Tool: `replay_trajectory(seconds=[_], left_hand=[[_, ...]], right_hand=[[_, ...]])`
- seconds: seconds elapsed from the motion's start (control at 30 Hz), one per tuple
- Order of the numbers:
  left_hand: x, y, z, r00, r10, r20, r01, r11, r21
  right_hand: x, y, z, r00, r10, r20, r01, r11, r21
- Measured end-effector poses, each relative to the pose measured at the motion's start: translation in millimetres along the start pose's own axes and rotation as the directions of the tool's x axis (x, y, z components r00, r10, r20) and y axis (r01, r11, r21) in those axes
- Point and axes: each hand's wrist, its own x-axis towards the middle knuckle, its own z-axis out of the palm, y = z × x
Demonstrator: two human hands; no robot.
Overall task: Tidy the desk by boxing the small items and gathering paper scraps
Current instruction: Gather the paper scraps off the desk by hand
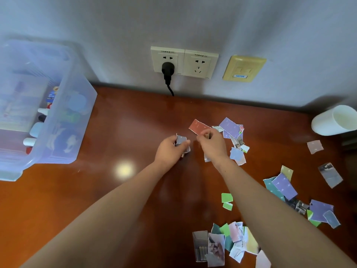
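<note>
Head view, the only one here. Both arms reach out over the brown desk (125, 122). The left hand (171, 149) has its fingers curled round a small bundle of scraps (181, 141), held in near the middle of the desk. The right hand (211, 145) is just beside it, thumb and fingers closed in a pinch on the near edge of a red scrap (199, 127). It's a bit blurry, but that's how it reads. All the loose paper lies right of centre. The clear plastic bin (81, 117) with the small items inside sits far left, well apart from both hands.

Tips for this step, imo:
- Slide a piece to lift its edge rather than clawing at flat paper on glossy wood.
- Feed each one straight into the left-hand bundle.
- Keep that bundle squeezed so nothing flutters out.
- Clear the nearest clump first, then work outward.

Counts:
- Two hands, one bin, one white cup (336, 120) at the far right.
- Two wall sockets (201, 63), one black plug (167, 69), one yellow wall plate (244, 68).
- Three clumps of scraps: the far clump (231, 128) by the right hand, the right-side clump (282, 186), and the near clump (231, 242).
- Two green scraps (227, 198).
- Two loners: a pink scrap (314, 146) and a grey photo scrap (330, 175).
- The clumps overlap too much for an exact piece count.
</note>
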Motion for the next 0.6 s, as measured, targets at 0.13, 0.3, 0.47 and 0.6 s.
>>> replay_trajectory(seconds=[0.13,0.3,0.47,0.6], left_hand=[[8,22,2,0.981,-0.182,0.063,0.192,0.902,-0.386],[16,26,-1,0.97,-0.207,0.131,0.244,0.848,-0.47],[22,23,3,0.962,-0.229,0.149,0.272,0.846,-0.459],[22,24,7,0.961,-0.233,0.152,0.277,0.846,-0.456]], right_hand=[[18,-2,-6,0.997,-0.08,-0.013,0.073,0.957,-0.281],[33,-7,-5,0.994,-0.113,-0.005,0.098,0.885,-0.456],[45,-20,-7,0.995,-0.099,0.014,0.085,0.773,-0.628],[41,-18,-9,0.993,-0.118,0.017,0.099,0.735,-0.671]])
